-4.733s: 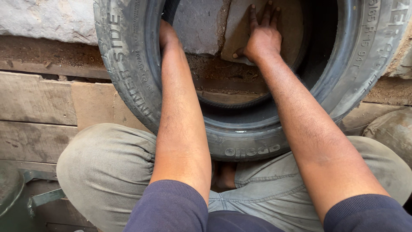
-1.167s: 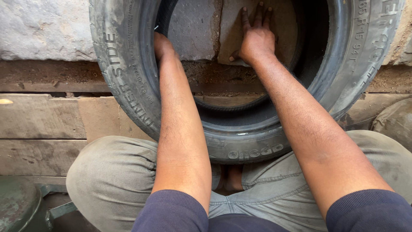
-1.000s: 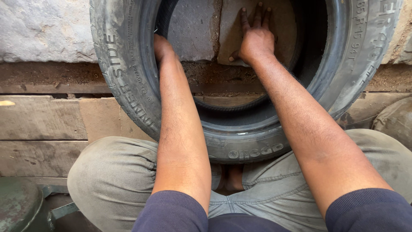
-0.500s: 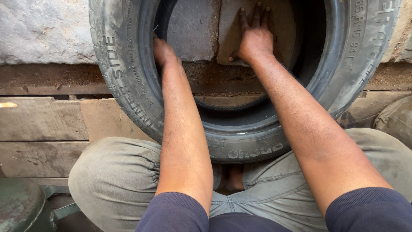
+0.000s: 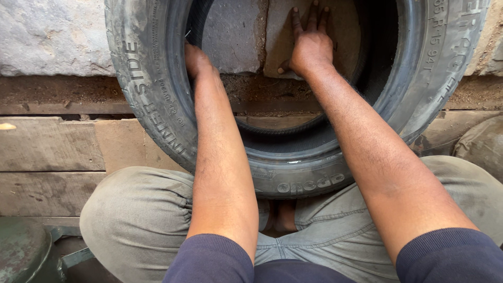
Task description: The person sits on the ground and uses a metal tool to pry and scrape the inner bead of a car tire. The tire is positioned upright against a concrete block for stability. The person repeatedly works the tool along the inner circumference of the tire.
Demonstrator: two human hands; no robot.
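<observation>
A worn car tyre (image 5: 293, 173) stands upright between the person's knees, its opening facing them. The right hand (image 5: 310, 46) reaches through, fingers spread flat on a stone slab (image 5: 283, 31) behind – the left hand (image 5: 195, 56) curls inside the rim, grip probably closed but hidden

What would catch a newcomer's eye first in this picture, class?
A big worn black tyre stands upright between the person's knees, filling the upper middle of the view. The left hand reaches inside its left rim, fingers hidden, while the right hand lies flat on a stone slab seen through the opening.
</observation>
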